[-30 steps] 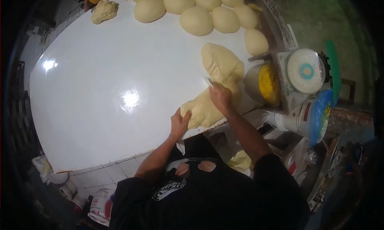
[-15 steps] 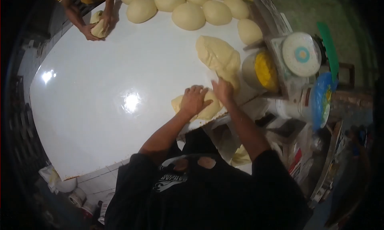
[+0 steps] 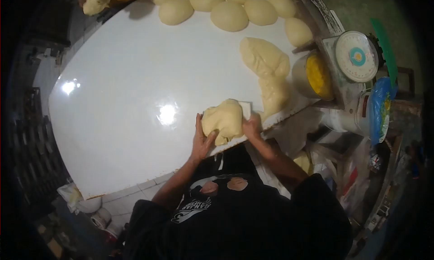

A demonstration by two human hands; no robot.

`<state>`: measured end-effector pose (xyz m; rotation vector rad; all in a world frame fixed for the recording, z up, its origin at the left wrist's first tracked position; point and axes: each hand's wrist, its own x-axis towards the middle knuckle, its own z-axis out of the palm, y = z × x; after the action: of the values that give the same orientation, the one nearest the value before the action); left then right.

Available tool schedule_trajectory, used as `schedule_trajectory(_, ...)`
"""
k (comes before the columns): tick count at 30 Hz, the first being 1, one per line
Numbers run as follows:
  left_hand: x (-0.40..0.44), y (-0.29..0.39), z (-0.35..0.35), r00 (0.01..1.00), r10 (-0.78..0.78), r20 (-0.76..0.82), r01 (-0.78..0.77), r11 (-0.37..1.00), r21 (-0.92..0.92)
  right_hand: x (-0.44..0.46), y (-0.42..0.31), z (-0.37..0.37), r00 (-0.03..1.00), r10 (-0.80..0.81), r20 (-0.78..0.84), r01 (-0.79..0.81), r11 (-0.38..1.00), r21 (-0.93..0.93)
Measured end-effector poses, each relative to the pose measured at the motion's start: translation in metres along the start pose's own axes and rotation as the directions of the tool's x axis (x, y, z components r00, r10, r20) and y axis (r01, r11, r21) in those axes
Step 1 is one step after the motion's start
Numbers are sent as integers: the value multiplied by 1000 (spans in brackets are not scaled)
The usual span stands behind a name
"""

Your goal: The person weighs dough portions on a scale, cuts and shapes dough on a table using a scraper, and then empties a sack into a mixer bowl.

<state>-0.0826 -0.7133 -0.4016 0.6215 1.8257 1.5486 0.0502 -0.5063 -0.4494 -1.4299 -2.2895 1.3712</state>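
Observation:
A pale yellow lump of dough (image 3: pixel 224 120) is at the table's near edge, between my two hands. My left hand (image 3: pixel 202 140) cups its left side, fingers along the far side and thumb in front. Closed around a flat, pale dough scraper (image 3: pixel 246 110) is my right hand (image 3: pixel 252 126), at the lump's right side. The scraper's blade stands against the dough, and its grip is hidden in my fingers. Just beyond my right hand lies a larger, uneven mass of dough (image 3: pixel 271 72), stretched toward the table edge.
Several smooth dough balls (image 3: pixel 229 16) sit along the far side of the white table (image 3: pixel 117 88). At the right are a pot of yellow fat-like stuff (image 3: pixel 318 77), a dial scale (image 3: pixel 357 56) and a blue plastic bag (image 3: pixel 379 111). Another person holds dough (image 3: pixel 97 0) at top left.
My left hand has gone from pressing on top of the lump to cupping its side, and the lump looks bunched up. The other person's dough has risen off the table. The view has shifted.

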Motion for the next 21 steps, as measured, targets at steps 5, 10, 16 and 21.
schedule_trajectory(5, 44, 51, -8, 922, -388, -1, 325, 773, -545, -7, -71, 17, 969, 12, 246, -100, 932, 348)
schedule_trajectory(10, 129, 132, 7, 917, -202, 345, 399, 532, -747, 6, -107, -88, 966, 86, 242, -256, 254, 933)
schedule_trajectory(16, 251, 353, 146, 804, 119, 582, 333, 722, -607, -11, -73, -251, 970, 202, -137, 78, 276, 958)
schedule_trajectory(21, 324, 496, 316, 631, 283, 723, 236, 818, -525, -46, -18, -304, 925, 292, -244, 149, 311, 939)
